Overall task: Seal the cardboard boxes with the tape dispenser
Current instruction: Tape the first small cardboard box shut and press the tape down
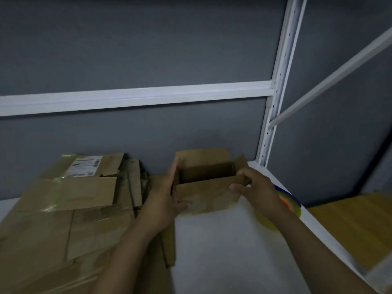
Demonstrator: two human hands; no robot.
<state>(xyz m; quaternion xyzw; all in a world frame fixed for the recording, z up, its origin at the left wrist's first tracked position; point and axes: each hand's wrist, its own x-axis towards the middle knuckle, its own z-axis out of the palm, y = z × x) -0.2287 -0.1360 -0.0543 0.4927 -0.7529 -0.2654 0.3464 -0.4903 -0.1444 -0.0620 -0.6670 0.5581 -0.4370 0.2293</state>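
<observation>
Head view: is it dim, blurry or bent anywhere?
Head view: dim overall, brightest on the white shelf; box, left hand and right hand are soft; tape roll behind the right hand is smeared; rack upright bends from wide-angle distortion.

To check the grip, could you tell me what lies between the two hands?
The head view shows a small, open brown cardboard box between the left hand and right hand, both touching it.

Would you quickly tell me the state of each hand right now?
Left hand: open, flat against the cardboard box.
Right hand: grips the cardboard box.
</observation>
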